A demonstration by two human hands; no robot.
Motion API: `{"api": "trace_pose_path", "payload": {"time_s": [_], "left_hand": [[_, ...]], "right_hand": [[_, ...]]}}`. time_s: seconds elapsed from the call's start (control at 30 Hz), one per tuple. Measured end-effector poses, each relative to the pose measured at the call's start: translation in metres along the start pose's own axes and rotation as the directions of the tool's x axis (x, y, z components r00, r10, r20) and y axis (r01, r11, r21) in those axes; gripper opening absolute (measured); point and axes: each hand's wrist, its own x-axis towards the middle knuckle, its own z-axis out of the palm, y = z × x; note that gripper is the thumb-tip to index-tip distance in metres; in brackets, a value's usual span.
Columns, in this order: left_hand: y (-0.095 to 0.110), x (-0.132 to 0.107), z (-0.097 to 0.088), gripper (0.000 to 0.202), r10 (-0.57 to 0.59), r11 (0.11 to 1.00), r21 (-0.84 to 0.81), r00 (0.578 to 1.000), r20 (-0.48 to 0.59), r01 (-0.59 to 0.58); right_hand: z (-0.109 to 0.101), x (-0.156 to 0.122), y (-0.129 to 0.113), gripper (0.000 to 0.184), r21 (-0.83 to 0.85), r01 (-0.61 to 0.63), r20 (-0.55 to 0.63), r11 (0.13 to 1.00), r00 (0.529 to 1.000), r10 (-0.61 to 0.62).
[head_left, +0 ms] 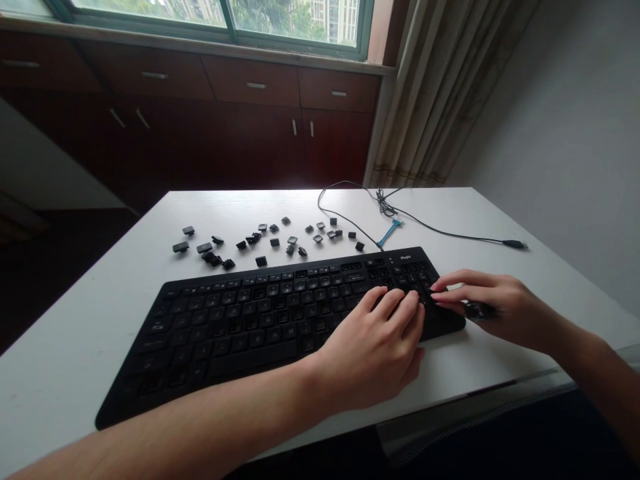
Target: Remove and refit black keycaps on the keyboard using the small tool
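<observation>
A black keyboard [250, 320] lies slanted across the white table, with several of its keys missing and dark sockets showing. My left hand [377, 333] holds the keyboard at its right part, fingers bent over the keys and thumb by the front edge. Over the number pad, my right hand [493, 303] is closed, its fingertips at the keys near the right edge. A dark, rounded tool handle [479, 311] sticks out from under its fingers; the working end is hidden. Loose black keycaps [293, 240] are scattered behind the keyboard.
A blue T-shaped plastic piece [390, 232] lies behind the keyboard. The keyboard's black cable [450, 231] runs coiled across the back of the white table [540, 293], ending in a USB plug [514, 245]. Beyond stand brown cabinets [240, 140] and a curtain [425, 100].
</observation>
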Motion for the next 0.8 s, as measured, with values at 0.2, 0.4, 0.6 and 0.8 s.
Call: {"api": "trace_pose_path", "payload": {"time_s": [0.2, 0.4, 0.6, 0.8], "left_hand": [[0.001, -0.001, 0.000, 0.051, 0.018, 1.000, 0.022, 0.999, -0.036, -0.017], [0.002, 0.000, -0.002, 0.042, 0.049, 0.998, 0.046, 0.995, -0.087, -0.045], [0.004, 0.000, 0.003, 0.024, 0.127, 0.992, 0.008, 0.980, -0.154, -0.127], [0.004, -0.001, 0.010, 0.032, 0.126, 0.992, 0.008, 0.976, -0.175, -0.127]], "right_hand": [[-0.004, 0.009, -0.015, 0.015, 0.128, -0.110, -0.140, 0.986, 0.982, 0.128], [0.000, 0.042, -0.043, 0.050, 0.896, 0.038, -0.317, 0.442, 0.751, 0.579], [0.006, 0.073, -0.059, 0.054, 0.900, 0.125, -0.361, 0.418, 0.750, 0.554], [0.011, 0.066, -0.058, 0.053, 0.909, 0.034, -0.283, 0.416, 0.783, 0.554]]}}
